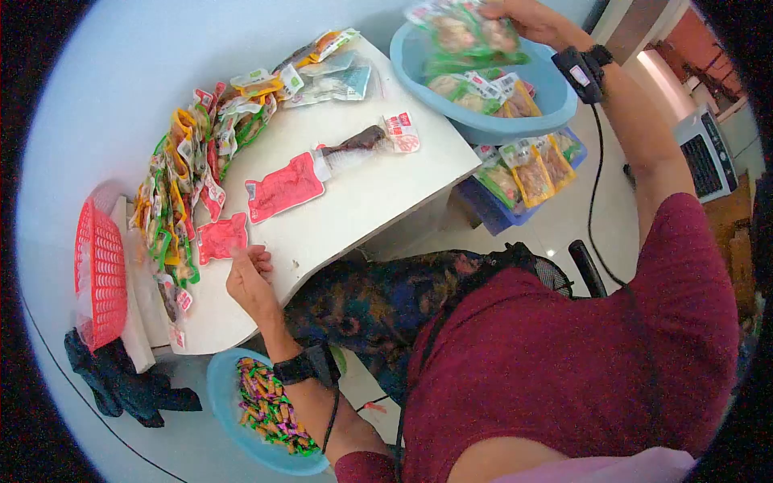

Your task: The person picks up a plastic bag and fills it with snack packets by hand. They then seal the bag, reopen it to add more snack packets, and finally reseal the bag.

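My left hand (251,280) rests at the table's near side with loosely bent fingers, partly apart and holding nothing visible. Its fingertips are right by the corner of a small red packet (222,239). A larger red packet (286,189) and a clear vacuum pack with dark meat (358,146) lie in line beyond it. Up at the right, my right hand (531,20) is closed on clear food packets with green edges (471,34), held above a light blue basin (503,125). More packets (483,92) lie in that basin.
A long row of packets (181,153) lines the white table's (386,189) wall side. Packets (531,171) sit in a dark blue crate (495,213) under the basin. A red basket (102,274) stands left; a blue basin (225,378) of small wrapped pieces (274,410) is below.
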`<state>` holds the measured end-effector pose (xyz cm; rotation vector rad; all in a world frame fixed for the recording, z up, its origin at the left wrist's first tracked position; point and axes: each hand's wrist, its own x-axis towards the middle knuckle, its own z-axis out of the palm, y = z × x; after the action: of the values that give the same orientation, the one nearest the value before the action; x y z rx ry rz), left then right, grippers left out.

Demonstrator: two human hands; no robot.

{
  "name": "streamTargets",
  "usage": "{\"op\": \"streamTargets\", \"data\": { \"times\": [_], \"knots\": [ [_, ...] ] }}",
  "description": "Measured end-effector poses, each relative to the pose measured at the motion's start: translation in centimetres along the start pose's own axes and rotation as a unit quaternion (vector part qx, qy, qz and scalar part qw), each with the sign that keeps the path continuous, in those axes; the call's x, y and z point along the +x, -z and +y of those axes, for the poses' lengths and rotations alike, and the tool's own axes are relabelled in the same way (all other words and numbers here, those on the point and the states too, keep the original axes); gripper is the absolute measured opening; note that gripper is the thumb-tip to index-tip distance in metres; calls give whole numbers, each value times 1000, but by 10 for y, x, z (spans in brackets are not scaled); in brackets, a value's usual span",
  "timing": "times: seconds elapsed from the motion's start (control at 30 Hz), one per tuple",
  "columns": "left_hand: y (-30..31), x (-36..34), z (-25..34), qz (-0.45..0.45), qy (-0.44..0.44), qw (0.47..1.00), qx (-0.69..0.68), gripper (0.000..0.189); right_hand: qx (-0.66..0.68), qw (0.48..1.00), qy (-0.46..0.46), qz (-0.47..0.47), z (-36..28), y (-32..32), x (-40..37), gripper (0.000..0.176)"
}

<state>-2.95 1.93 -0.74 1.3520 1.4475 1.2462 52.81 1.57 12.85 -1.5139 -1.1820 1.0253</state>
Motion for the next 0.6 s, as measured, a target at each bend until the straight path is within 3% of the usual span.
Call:
{"op": "streamTargets", "data": {
  "times": [0.07,0.17,0.27,0.37,0.4,0.5,0.53,0.6],
  "knots": [
    [0,-4,4,9,-1,1000,15,53,-99,991,-4,-91,50,55,15,31],
    [0,-5,5,16,-9,999,29,52,-106,977,-140,-120,108,92,31,37],
    [-1,-6,5,17,-22,999,40,52,-276,927,-229,-107,121,85,21,38],
    [-2,-6,1,24,-31,998,57,51,-294,922,-227,-112,135,78,18,38],
    [-3,-5,0,28,-33,997,64,50,-368,883,-252,-147,125,54,11,33],
    [-6,-8,3,26,-61,996,66,47,-332,884,-291,-150,125,37,13,26],
    [-7,-8,1,28,-59,996,66,46,-273,922,-242,-132,141,46,13,29],
    [-5,-7,-4,42,-55,995,68,44,-474,835,-203,-191,156,48,29,30]
  ]
}}
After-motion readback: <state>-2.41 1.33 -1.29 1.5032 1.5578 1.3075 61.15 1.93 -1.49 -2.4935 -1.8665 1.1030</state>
